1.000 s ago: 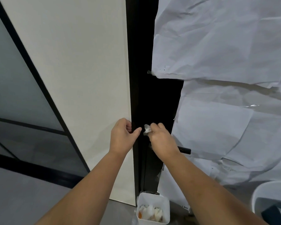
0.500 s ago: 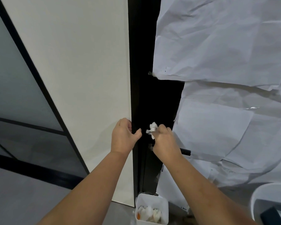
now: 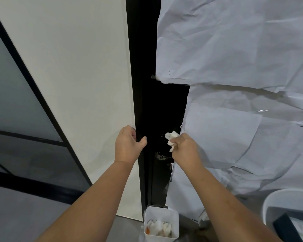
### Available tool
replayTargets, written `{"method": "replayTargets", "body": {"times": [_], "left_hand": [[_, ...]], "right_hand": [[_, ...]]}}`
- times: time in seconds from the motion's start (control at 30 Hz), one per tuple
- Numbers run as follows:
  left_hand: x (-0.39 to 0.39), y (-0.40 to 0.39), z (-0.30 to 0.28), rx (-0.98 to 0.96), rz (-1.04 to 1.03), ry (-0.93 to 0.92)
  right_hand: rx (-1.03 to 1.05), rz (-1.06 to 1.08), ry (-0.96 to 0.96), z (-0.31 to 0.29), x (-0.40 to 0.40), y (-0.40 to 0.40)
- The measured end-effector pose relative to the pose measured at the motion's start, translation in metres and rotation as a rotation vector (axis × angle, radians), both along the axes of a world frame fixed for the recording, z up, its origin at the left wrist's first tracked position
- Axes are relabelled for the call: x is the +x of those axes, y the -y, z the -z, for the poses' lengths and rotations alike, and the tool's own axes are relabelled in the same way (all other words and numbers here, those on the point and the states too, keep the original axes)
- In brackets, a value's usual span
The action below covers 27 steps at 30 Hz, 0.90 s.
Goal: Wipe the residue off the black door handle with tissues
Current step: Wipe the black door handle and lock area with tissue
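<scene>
My right hand pinches a crumpled white tissue and holds it against the black door, just above where the black door handle sits. Only a small smeared part of the handle's base shows; the rest is hidden behind my right hand. My left hand grips the black door edge at the same height, fingers curled round it and thumb pointing right.
White paper sheets cover the door to the right. A cream wall panel stands left of the door edge. On the floor below sits a small white bin with used tissues, and a larger white tub at the lower right.
My right hand has shifted to the right and slightly up with the tissue, uncovering the smeared spot on the door below it. My left hand has stayed on the door edge.
</scene>
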<state>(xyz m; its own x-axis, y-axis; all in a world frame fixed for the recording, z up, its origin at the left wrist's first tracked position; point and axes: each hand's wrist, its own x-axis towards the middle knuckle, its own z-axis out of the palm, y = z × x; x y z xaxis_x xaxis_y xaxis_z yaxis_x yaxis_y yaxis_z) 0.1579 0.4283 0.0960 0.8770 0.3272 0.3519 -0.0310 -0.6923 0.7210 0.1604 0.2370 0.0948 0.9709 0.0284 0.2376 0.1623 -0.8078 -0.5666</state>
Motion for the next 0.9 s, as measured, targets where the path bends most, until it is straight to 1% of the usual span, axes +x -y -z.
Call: {"method": "replayTargets", "body": {"times": [0.07, 0.13, 0.23, 0.33, 0.47, 0.6, 0.63, 0.7, 0.77, 0.9], "left_hand": [[0.000, 0.000, -0.001, -0.005, -0.002, -0.005], [0.000, 0.001, -0.001, -0.006, 0.001, -0.003], [-0.001, 0.002, -0.002, -0.013, -0.001, -0.009], [-0.001, 0.002, -0.003, -0.023, 0.001, -0.021], [-0.002, 0.001, -0.004, -0.011, 0.013, -0.023], [-0.002, 0.002, -0.003, -0.001, 0.009, -0.027], [-0.001, 0.002, -0.002, 0.002, 0.007, -0.025], [-0.001, 0.002, -0.001, 0.001, 0.004, -0.022], [-0.002, 0.002, -0.001, -0.005, 0.002, -0.020], [-0.003, 0.003, -0.001, -0.006, -0.004, -0.026]], "right_hand": [[-0.051, -0.078, 0.044, 0.001, -0.001, -0.010], [-0.103, -0.143, 0.035, 0.002, -0.002, -0.019], [-0.054, -0.090, -0.065, 0.000, 0.003, -0.024], [-0.004, -0.024, -0.102, -0.007, 0.007, -0.024], [-0.115, 0.030, -0.195, -0.014, 0.005, -0.017], [0.022, 0.092, -0.052, -0.011, -0.007, -0.002], [0.035, 0.076, -0.014, -0.010, -0.008, -0.002], [0.004, -0.016, -0.008, -0.008, -0.006, -0.007], [-0.073, -0.078, -0.037, -0.005, -0.002, -0.014], [-0.175, -0.034, -0.102, -0.006, 0.004, -0.023]]}}
